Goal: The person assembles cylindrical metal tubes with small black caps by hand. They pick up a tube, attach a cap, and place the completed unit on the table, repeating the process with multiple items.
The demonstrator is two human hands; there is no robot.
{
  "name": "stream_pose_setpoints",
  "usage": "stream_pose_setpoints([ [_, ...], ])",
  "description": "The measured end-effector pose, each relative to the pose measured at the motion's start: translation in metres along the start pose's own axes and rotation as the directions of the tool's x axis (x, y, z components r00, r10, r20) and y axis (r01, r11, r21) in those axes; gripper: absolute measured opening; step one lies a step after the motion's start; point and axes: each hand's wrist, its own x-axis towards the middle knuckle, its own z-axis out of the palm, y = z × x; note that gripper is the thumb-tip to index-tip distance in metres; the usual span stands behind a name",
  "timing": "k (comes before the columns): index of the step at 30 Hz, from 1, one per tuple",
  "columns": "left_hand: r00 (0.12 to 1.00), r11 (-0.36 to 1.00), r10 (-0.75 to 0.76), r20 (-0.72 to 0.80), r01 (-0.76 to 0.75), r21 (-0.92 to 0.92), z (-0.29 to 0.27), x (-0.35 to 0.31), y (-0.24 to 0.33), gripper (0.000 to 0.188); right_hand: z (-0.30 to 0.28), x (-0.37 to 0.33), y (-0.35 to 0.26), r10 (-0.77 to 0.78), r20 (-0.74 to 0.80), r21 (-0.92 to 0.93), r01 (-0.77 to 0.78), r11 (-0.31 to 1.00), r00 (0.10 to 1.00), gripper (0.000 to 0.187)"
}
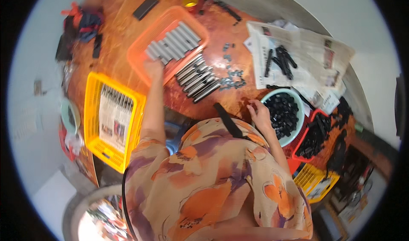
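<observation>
My left hand point(154, 67) reaches into an orange plastic basket point(135, 53), at the near ends of a row of grey tubes point(174, 43). Its fingers are blurred and partly hidden, so whether it grips a tube is unclear. Just outside the basket, several shiny metal tubes with dark ends point(198, 78) lie side by side on the wooden table point(179, 99). My right hand point(260, 114) hovers by the table's near edge, left of a pale blue bowl point(301, 118) full of small black parts point(281, 113). Its fingers are loosely bent and apart, with nothing visible in them.
Small metal pieces point(232, 80) are scattered mid-table. Newspaper point(315, 70) at the right carries black parts point(283, 62). A red basket point(303, 158) of black pieces stands beyond the bowl. At left is a yellow crate point(91, 126) with newspaper inside. A yellow cup point(190, 1) stands at the back.
</observation>
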Motion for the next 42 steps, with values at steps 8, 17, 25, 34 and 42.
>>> stream_pose_setpoints([
  [8,0.985,0.993,-0.045,0.165,0.062,-0.098,0.049,0.104,-0.097,0.039,-0.039,0.091,0.052,0.115,-0.282,-0.039,-0.131,0.991,0.952,0.022],
  [17,0.933,0.782,-0.025,0.36,0.243,-0.575,-0.046,-0.017,0.004,0.016,-0.015,0.171,0.101,0.417,-0.216,-0.283,-0.465,0.839,0.883,0.045],
  [25,0.536,0.677,0.16,0.829,0.551,-0.488,0.0,-0.159,0.113,0.029,-0.065,0.12,0.028,-0.186,-0.248,-0.092,0.168,0.981,0.951,0.034],
  [34,0.008,0.821,0.232,0.973,0.535,-0.2,-0.007,-0.251,0.158,0.037,-0.114,0.072,-0.04,-0.588,-0.552,-0.291,0.524,0.801,0.591,0.037],
  [42,0.287,0.727,0.422,0.86,0.459,-0.51,-0.055,-0.27,0.138,0.041,-0.075,0.036,-0.106,-0.048,0.229,0.972,-0.227,0.054,0.972,0.041],
])
